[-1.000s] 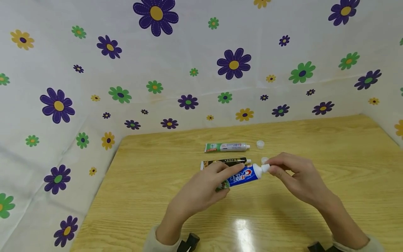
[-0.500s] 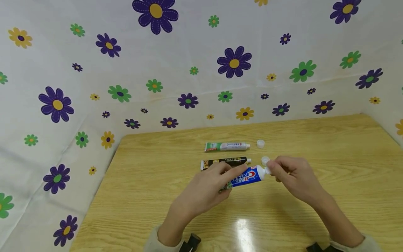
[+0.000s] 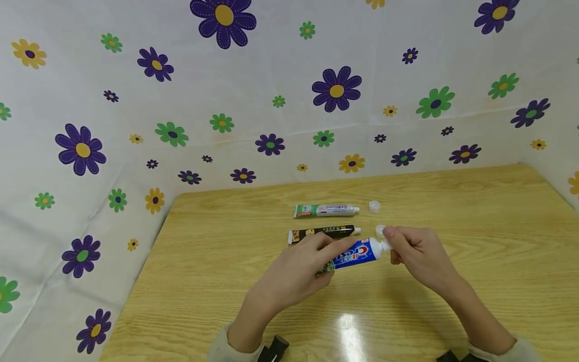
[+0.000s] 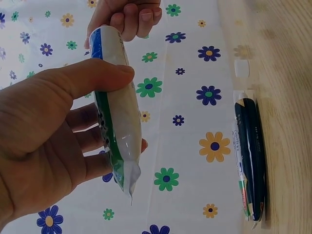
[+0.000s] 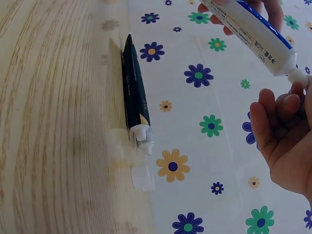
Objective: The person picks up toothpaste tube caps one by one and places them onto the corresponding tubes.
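My left hand grips a blue and white Crest toothpaste tube, thumb on one face and fingers round the other. The tube is held above the table with its capped end to the right. My right hand pinches the white cap at that end between thumb and forefinger. In the right wrist view the cap sits at the tube's shoulder, partly hidden by fingertips. Just behind lies a black toothpaste tube, uncapped, partly covered by my left hand. Further back is a green and silver toothpaste tube, also uncapped.
Two loose white caps lie on the wooden table: a back cap by the green tube's nozzle, and a nearer cap close behind my right hand. A flowered cloth stands behind and at both sides.
My right hand has turned at the cap, its thumb rolling over and its fingers curling under. The tube has shifted slightly to the right; the left hand keeps its grip.
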`<state>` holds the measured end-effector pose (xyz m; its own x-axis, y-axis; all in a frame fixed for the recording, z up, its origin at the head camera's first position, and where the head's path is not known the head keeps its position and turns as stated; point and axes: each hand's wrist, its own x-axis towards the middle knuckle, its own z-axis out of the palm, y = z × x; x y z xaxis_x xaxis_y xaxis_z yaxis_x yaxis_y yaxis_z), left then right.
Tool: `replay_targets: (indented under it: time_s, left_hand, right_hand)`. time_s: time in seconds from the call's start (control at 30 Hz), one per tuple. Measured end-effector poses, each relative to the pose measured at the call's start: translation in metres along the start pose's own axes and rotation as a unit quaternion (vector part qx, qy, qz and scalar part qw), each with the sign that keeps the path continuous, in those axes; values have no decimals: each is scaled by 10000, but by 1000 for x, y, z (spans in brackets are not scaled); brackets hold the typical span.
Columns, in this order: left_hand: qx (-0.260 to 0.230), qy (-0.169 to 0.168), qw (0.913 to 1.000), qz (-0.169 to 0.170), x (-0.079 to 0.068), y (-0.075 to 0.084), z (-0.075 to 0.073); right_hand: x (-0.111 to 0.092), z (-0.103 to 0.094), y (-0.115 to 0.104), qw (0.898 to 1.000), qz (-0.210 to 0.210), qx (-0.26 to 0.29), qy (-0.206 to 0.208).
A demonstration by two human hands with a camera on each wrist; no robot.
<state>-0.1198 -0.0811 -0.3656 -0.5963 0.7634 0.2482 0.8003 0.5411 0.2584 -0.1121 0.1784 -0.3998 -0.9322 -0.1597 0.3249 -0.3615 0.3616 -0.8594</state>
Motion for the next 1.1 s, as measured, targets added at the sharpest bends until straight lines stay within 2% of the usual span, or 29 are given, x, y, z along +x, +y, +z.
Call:
replay_targets:
  time_s: [0.13,0.3,0.4,0.5,0.6,0.7,0.9,1.1]
  left_hand:
    - [-93,26,10000,16,0,0,0]
    - [-127,95,9998,109,0,0,0]
    - [-169,106,9998,86,0,0,-1]
    - [-248,115,9996,-8,-1,-1,-2]
    - [-256,166,9995,-43,-3,-2,-3]
    - [-235,220,9995,-28,-5,-4,-5]
    - [-455,149,9988,-89,-7,-6,-9]
    - [-546,51,9985,-48,-7,-6,-9]
  right_hand:
    - [-2,-2,-1,9995,-56,219,-205]
    - [-1,-8,-4,9978,-350,313,-465]
    - [-1,-11,-5,9981,-494,229,-301]
    - [-1,-14,-7,9980,-567,258,52]
    - [-2,-17,-9,9959,-628,506,407]
    - [-3,-18,-11,9924,-885,669,523]
    - [-3,-20,-15,9856,-1667,276,38]
    - [-4,-17,-18,9811,-1908,211,-227]
